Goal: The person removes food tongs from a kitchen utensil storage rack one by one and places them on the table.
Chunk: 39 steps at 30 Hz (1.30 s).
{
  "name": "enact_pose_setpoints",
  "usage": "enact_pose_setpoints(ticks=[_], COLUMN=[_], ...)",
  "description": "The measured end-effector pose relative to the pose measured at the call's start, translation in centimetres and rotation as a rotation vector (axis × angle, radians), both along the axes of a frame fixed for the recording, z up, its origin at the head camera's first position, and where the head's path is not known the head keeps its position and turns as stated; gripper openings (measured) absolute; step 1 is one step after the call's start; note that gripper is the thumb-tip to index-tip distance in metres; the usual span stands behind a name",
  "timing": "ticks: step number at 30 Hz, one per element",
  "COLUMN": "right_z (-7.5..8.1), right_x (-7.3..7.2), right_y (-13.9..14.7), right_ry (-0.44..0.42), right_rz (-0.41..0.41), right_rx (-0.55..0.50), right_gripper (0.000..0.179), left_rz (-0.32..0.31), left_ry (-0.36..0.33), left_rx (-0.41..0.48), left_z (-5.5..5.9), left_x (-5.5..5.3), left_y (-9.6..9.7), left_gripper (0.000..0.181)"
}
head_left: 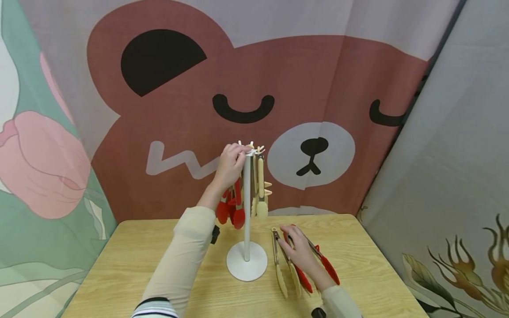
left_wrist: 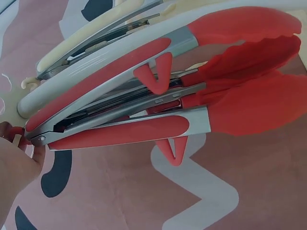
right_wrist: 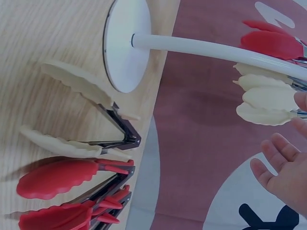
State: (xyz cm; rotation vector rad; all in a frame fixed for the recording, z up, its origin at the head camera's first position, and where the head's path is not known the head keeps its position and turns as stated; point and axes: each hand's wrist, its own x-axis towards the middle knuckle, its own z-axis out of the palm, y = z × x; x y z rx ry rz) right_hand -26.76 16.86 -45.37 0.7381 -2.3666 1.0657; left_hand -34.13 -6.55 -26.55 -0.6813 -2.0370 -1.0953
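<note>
My left hand [head_left: 232,164] is at the top of a white stand [head_left: 247,207], at its hooks. In the left wrist view, fingers of the left hand [left_wrist: 17,160] pinch the ring end of red-and-steel tongs [left_wrist: 120,136], whose scalloped red heads hang spread. Cream tongs [head_left: 261,183] hang on the stand's other side. My right hand [head_left: 301,249] hovers over tongs on the table, and its fingers [right_wrist: 273,155] are loosely extended with nothing between them. Beneath it lie cream tongs [right_wrist: 72,146], spread in a V, and red tongs [right_wrist: 60,179] beside them.
The stand's round white base [head_left: 246,269] rests on a light wooden table [head_left: 151,260]. Behind the table hangs a curtain [head_left: 302,84] with a brown bear print. A grey curtain [head_left: 449,145] borders the right side.
</note>
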Motion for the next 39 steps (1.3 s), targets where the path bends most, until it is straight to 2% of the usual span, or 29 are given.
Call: enact_pose_setpoints(ticks=[3, 12, 20, 29, 39], right_z=[0.4, 1.6, 3.1, 4.4, 5.6], right_x=[-0.2, -0.9, -2.0, -3.8, -5.2], right_y=[-0.3, -1.0, -1.8, -2.6, -3.9], right_ry=[-0.006, -0.115, -0.092, -0.068, -0.054], right_rz=[-0.003, -0.057, -0.033, 0.005, -0.026], right_rx=[-0.01, -0.016, -0.042, -0.131, -0.137], right_gripper=[0.035, 0.038, 0.041, 0.046, 0.051], left_rz=[0.0, -0.005, 0.004, 0.011, 0.017], left_ry=[0.008, 0.042, 0.043, 0.051, 0.059], left_rx=[0.004, 0.014, 0.02, 0.02, 0.018], left_z=[0.0, -0.2, -0.4, -0.5, -0.5], left_x=[0.0, -0.2, -0.3, -0.3, -0.3], left_y=[0.1, 0.2, 0.0, 0.1, 0.1], left_gripper=[0.025, 0.026, 0.025, 0.026, 0.026])
